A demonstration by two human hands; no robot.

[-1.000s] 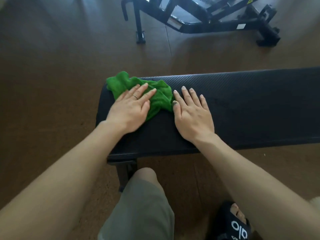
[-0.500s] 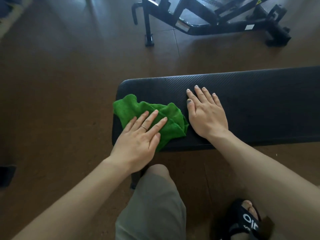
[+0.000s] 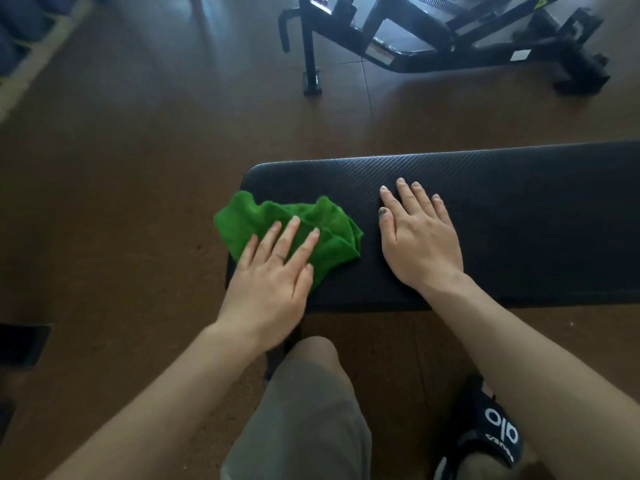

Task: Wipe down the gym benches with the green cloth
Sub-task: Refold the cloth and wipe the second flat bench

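Note:
A flat black gym bench (image 3: 519,220) with a textured pad runs from the centre to the right edge. The crumpled green cloth (image 3: 322,220) lies on the bench's left end, one corner hanging over the end. My left hand (image 3: 273,282) presses flat on the cloth with fingers spread, a ring on one finger. My right hand (image 3: 419,237) rests flat and empty on the pad just right of the cloth, not touching it.
A black adjustable bench frame (image 3: 433,43) stands on the brown floor beyond. My knee in grey shorts (image 3: 304,410) and my foot in a black slide sandal (image 3: 491,431) are below the bench. Dark objects sit at the left edge.
My left hand has dragged the cloth from the far edge of the bench's left end toward the near edge and slightly leftward. My right hand stayed flat on the pad.

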